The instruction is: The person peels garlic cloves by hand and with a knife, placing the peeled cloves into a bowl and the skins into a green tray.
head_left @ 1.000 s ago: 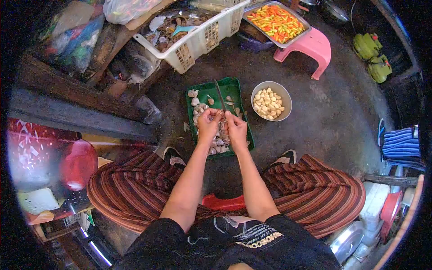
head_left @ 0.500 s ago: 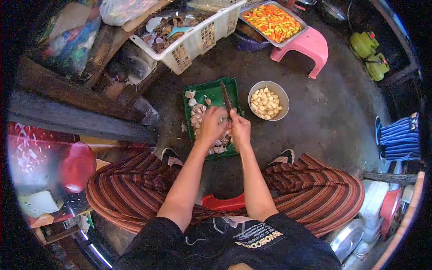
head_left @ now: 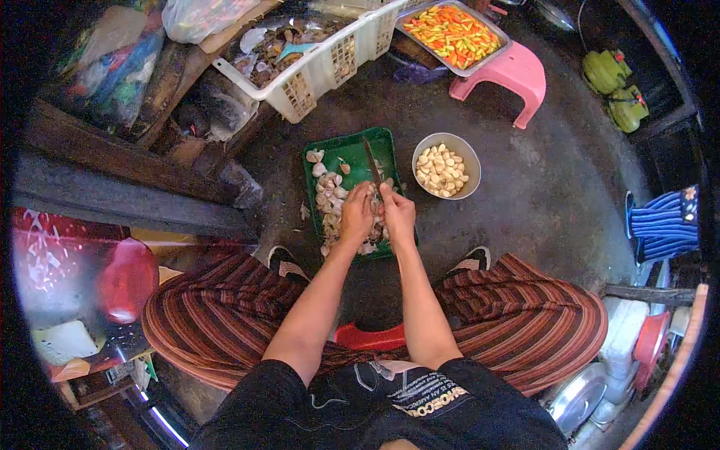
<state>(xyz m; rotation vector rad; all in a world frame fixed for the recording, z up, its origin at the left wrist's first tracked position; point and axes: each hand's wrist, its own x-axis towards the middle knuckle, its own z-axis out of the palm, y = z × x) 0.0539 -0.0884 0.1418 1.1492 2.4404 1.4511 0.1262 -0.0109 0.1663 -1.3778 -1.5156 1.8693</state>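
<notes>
Over a green tray (head_left: 349, 147) on the floor, my right hand (head_left: 399, 213) grips a knife (head_left: 372, 160), its dark blade pointing away from me. My left hand (head_left: 357, 213) is beside it, fingers bent and pressed together near the knife's lower end. Whatever it pinches is hidden by the fingers. Unpeeled garlic cloves (head_left: 328, 195) lie along the tray's left side, with skins around the hands. To the right of the tray stands a metal bowl (head_left: 477, 166) holding peeled garlic cloves (head_left: 441, 171).
A white plastic basket (head_left: 298, 97) of scraps stands at the back left. Behind the bowl, a pink stool (head_left: 525, 75) is by a tray of cut chillies (head_left: 454, 36). Green gas cylinders (head_left: 627, 109) are at far right. A wooden beam (head_left: 135, 199) runs along the left.
My left hand, blurred before, is now still and slightly lower beside the right hand. The knife stays in my right hand, at nearly the same angle.
</notes>
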